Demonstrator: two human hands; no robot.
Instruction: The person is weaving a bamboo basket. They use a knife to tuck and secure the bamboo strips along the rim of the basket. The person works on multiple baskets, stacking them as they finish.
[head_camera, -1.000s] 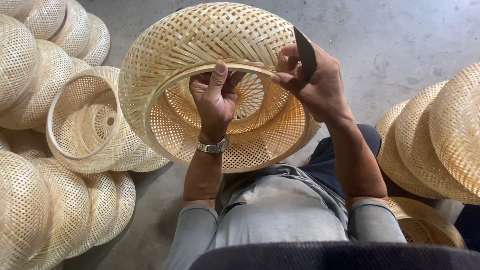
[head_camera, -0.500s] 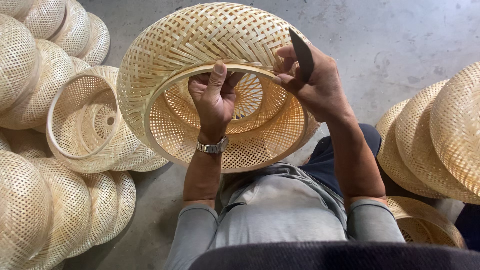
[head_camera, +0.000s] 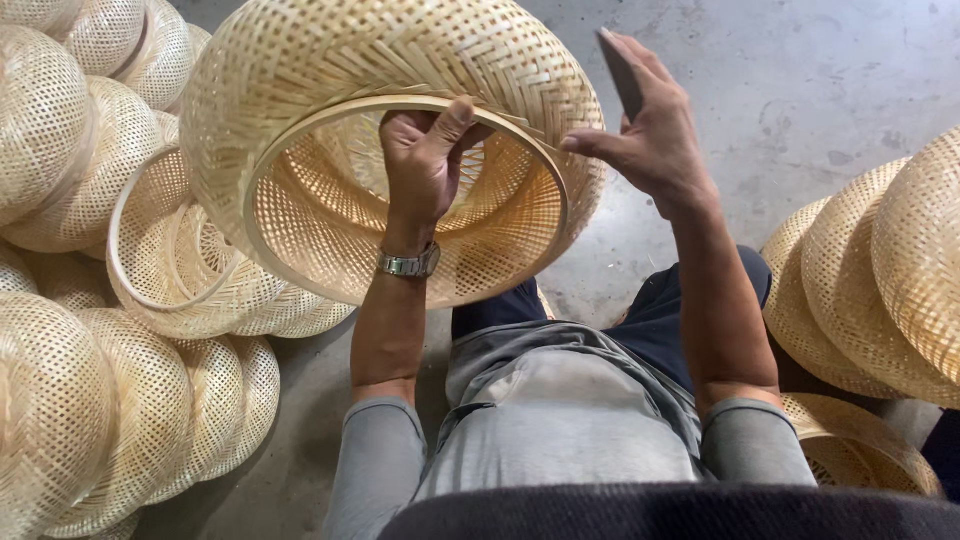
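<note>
**Head view: a woven basket held up, a blade at its rim**

Head view looks down on a person seated on a grey concrete floor, holding a large domed woven basket up in front of the chest, its open mouth tilted toward the camera. The left hand reaches inside the opening and is closed on the far part of the rim hoop, thumb lying over the hoop's outer edge. A metal wristwatch sits on that wrist. The right hand is just beside the basket's right side, fingers curled around a dark flat blade that points upward; its forefinger stretches toward the hoop, and whether it touches cannot be told.

Along the left edge of the floor lie piles of similar baskets, one lying just behind the held basket with its mouth open. More stacked baskets stand at the right edge. The person wears a grey shirt and dark trousers.
</note>
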